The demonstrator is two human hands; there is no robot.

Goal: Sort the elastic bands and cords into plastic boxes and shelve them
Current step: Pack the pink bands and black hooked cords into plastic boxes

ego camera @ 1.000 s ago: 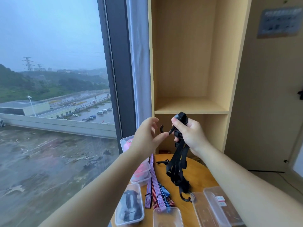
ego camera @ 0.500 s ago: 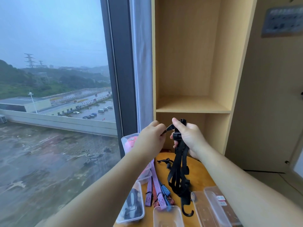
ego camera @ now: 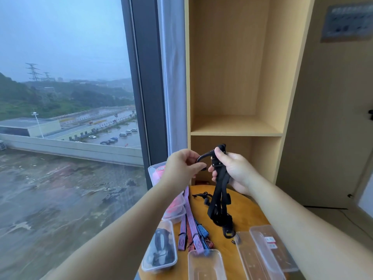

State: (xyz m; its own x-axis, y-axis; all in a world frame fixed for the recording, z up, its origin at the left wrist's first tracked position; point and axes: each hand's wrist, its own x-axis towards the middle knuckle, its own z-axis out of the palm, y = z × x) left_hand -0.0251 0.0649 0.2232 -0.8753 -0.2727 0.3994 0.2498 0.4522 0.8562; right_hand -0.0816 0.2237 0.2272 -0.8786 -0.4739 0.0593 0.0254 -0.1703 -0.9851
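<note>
A folded black elastic strap (ego camera: pixel 220 195) with hooks hangs from my right hand (ego camera: pixel 234 170), which grips its top above the round wooden table (ego camera: pixel 246 211). My left hand (ego camera: pixel 181 168) pinches the strap's upper black hook (ego camera: pixel 202 157). The strap's lower hook dangles just over the table. Striped pink, red and blue bands (ego camera: pixel 191 225) lie flat on the table. A clear box (ego camera: pixel 159 247) at the near left holds black cords. A box with pink bands (ego camera: pixel 171 203) sits behind my left arm. One empty clear box (ego camera: pixel 205 263) stands at the front.
Clear lids (ego camera: pixel 266 253) lie at the table's right front. A small black cord (ego camera: pixel 202 197) lies at the back of the table. The wooden shelf unit (ego camera: pixel 236 126) stands right behind, with a bare shelf board. A large window fills the left.
My left hand closed onto the strap's upper hook, which it was only reaching for a second ago. The strap has sunk slightly, its lower hook now nearer the table.
</note>
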